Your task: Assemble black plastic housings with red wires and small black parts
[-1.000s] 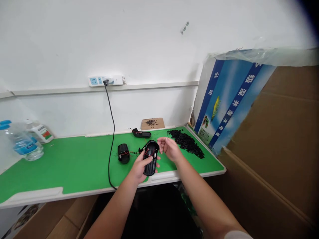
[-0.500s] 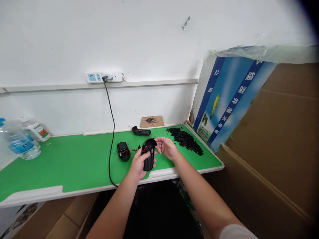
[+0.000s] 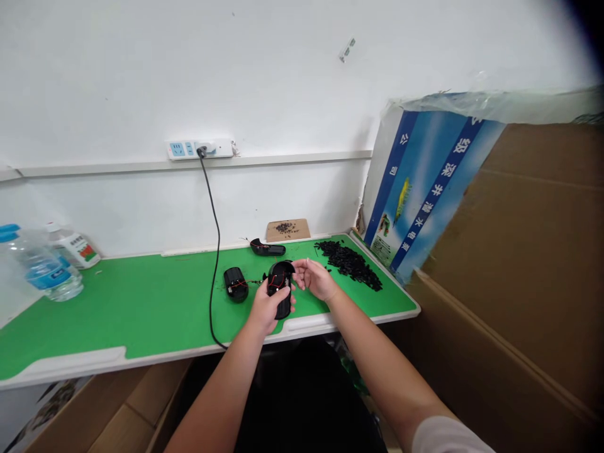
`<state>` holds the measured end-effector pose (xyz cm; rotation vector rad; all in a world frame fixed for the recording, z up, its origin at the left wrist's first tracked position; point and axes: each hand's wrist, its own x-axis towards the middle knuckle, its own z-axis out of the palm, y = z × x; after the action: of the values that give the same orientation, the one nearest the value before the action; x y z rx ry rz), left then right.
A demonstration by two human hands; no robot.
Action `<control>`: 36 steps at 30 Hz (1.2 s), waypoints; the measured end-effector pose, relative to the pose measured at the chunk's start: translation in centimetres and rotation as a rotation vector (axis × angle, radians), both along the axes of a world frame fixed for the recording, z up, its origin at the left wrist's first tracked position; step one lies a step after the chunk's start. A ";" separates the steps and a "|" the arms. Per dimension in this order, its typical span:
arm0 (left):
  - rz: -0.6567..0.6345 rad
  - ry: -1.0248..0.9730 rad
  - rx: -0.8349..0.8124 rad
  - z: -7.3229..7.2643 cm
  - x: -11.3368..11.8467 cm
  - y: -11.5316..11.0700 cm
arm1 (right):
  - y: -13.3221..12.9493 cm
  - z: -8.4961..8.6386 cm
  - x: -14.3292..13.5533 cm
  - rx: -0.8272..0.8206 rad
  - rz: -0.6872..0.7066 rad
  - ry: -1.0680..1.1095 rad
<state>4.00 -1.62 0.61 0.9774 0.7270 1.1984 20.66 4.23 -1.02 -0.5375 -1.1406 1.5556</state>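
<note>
While still clamping the black casing in the fingers of the left hand over the desk, has barely shifted since half a second ago, keeping work at the upper rim. Reaches from five o'clock with the right hand, fingers loosely curled beside that rim; cannot tell whether pinching anything. Has a second casing at nine o'clock.

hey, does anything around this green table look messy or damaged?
The blue printed panel beside the table looks torn, its edge ragged. Black pieces lie heaped loosely on top, perhaps deliberately. The left hand holds a black shell, inside exposed.
</note>
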 end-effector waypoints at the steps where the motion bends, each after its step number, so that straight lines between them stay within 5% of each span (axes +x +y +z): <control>1: 0.003 -0.003 0.000 0.0 0.0 0.0 | 0.0 0.0 0.0 0.001 0.002 0.000; 25: 0.079 -0.001 -0.029 -0.4 -0.2 0.3 | 0.1 -0.3 -0.3 0.026 0.071 0.035; 36: -0.037 -0.077 0.058 0.0 -0.4 -0.2 | 0.2 -0.5 -0.2 0.010 0.093 0.029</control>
<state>3.62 -1.78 0.57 0.9831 0.6138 1.2240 20.48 4.42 -1.52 -0.4591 -1.1647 1.6306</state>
